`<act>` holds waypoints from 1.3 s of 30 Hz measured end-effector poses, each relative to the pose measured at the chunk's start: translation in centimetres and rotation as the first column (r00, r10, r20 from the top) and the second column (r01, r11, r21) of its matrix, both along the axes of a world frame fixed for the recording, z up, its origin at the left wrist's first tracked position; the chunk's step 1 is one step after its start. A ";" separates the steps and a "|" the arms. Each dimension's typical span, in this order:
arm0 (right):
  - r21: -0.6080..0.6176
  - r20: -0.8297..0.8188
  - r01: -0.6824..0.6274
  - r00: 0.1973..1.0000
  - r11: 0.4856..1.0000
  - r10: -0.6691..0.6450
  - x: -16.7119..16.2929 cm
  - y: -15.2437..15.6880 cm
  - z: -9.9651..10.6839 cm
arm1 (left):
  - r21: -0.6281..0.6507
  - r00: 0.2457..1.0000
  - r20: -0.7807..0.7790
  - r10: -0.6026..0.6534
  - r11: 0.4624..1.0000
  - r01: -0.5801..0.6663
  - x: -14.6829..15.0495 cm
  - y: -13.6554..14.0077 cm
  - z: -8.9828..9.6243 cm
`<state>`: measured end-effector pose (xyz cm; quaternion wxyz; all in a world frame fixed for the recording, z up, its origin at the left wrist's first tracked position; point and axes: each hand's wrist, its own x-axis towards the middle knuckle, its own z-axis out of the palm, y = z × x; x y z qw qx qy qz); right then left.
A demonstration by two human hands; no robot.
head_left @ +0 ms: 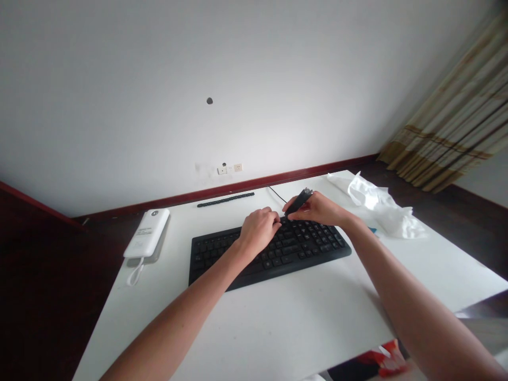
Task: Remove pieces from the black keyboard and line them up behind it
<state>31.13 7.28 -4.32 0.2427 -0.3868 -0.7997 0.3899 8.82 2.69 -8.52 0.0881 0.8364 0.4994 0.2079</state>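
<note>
Fingertips of the right hand (317, 209) pinch a slim dark tool (298, 201) over the keyboard's (270, 253) far edge, its long axis tilting up and away. Left hand (259, 230), curled loosely, rests on the keys just beside the tool's lower tip.

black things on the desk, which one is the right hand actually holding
The small black tool, gripped in the right hand over the far edge of the black keyboard. The thin black strip lies untouched farther back, near the desk's far edge.
</note>
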 end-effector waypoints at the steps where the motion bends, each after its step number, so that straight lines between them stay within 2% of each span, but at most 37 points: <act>1: -0.007 0.007 -0.009 1.000 1.000 0.009 0.0 0.0 0.0 | 0.010 1.000 -0.006 -0.005 1.000 0.005 0.0 0.0 -0.1; 11: -0.041 0.062 -0.056 0.996 0.998 0.058 -0.2 0.3 -0.9 | -0.012 1.000 -0.015 -0.003 1.000 0.002 0.2 -0.3 -0.4; 17: -0.040 0.127 -0.025 0.991 0.999 0.030 -0.6 0.2 -0.7 | -0.037 0.998 -0.054 0.027 0.999 -0.029 0.2 -0.4 -0.2; 26: -0.099 0.062 -0.037 0.997 0.994 0.044 -0.6 0.6 -1.3 | -0.065 0.998 0.038 0.040 0.997 -0.037 0.3 -0.4 -0.5; 34: -0.074 0.057 0.034 0.998 0.997 -0.030 -0.8 0.6 -2.4 | -0.101 0.992 0.100 0.071 0.993 -0.061 -0.6 0.2 0.2; 39: -0.036 0.031 0.066 0.997 0.997 -0.065 -1.2 0.5 -2.7 | -0.134 0.995 0.088 0.039 0.991 -0.027 -1.2 0.3 0.8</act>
